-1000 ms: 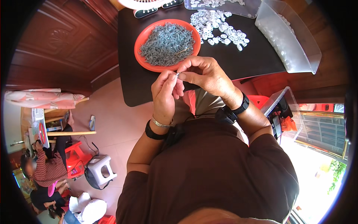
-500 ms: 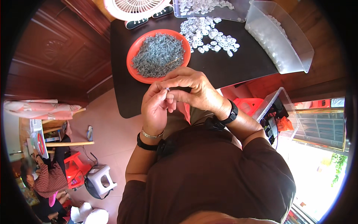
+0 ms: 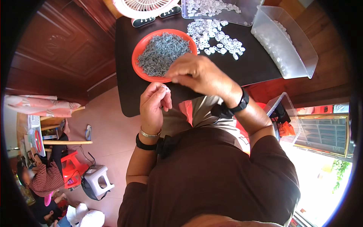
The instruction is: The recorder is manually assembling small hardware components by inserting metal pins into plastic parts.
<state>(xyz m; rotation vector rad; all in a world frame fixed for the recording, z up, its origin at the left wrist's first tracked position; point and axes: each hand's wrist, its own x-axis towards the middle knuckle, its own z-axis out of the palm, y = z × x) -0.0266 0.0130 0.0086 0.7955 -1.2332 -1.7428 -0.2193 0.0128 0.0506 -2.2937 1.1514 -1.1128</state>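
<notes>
My left hand [image 3: 153, 104] is closed in a pinch on a small white plastic piece [image 3: 165, 88], held just off the table's near edge. My right hand [image 3: 202, 73] hangs over the near right rim of a red plate [image 3: 137, 70]. Its fingers curve toward the plate and are smeared at the tips, so I cannot tell what is between them. Heaped on the plate are small thin grey screw-like pieces [image 3: 160, 53]. Right of the plate, many small white oval plastic pieces [image 3: 223, 43] with holes lie spread on the black table [image 3: 253, 64].
A clear bin [image 3: 283, 49] of white pieces stands at the table's right, another clear tray [image 3: 223, 9] at the back. A white fan [image 3: 145, 7] is behind the plate. On the left are a wooden door [image 3: 56, 49], a grey stool [image 3: 99, 179] and seated people [image 3: 47, 178].
My hands have parted: the right moved up and right, away from the left, toward the plate. The left dropped slightly, keeping its pinch on the white piece.
</notes>
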